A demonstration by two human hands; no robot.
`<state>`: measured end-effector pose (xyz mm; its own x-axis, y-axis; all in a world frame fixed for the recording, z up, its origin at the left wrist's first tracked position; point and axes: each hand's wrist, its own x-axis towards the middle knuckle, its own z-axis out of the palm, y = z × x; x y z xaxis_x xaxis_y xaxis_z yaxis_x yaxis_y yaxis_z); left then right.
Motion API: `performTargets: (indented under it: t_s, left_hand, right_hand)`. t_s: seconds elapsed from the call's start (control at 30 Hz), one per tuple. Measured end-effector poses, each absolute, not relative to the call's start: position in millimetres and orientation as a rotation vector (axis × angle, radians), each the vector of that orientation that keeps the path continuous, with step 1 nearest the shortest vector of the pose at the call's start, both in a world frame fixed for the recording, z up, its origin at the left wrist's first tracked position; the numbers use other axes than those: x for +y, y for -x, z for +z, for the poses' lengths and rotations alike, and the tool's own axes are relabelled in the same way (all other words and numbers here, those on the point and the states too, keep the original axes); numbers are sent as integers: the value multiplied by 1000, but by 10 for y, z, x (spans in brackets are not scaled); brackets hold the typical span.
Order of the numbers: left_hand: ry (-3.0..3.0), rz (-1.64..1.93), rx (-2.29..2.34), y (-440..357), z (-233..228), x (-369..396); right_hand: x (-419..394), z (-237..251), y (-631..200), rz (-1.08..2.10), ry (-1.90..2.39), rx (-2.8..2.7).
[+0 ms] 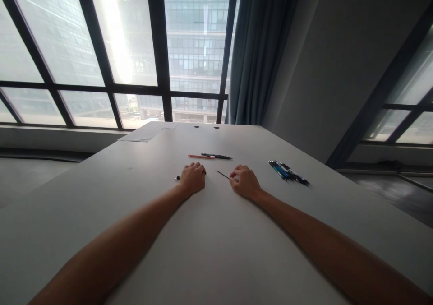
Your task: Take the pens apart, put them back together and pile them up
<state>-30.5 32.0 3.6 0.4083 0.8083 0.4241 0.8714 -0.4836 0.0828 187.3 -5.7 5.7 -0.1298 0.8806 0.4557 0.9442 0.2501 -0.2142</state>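
this is looking like an office or meeting room high up in a city block. a large pale table (216,251) is filling the room, with cable holes (196,127) near its far edge, sheets of paper (145,132) lying at its far left corner and a bunch of pens (288,173) sitting toward its right edge. tall dark-framed windows (135,52) are showing glass office towers outside, and a grey-blue curtain (260,48) is hanging beside them.
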Motion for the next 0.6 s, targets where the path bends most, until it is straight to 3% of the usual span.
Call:
performTargets:
  t_s: [0.6]
  left_hand:
    - [2606, -848, -1365, 309, 29, 319]
  right_hand:
    - [-53, 70, -1853, -175, 1545, -1962]
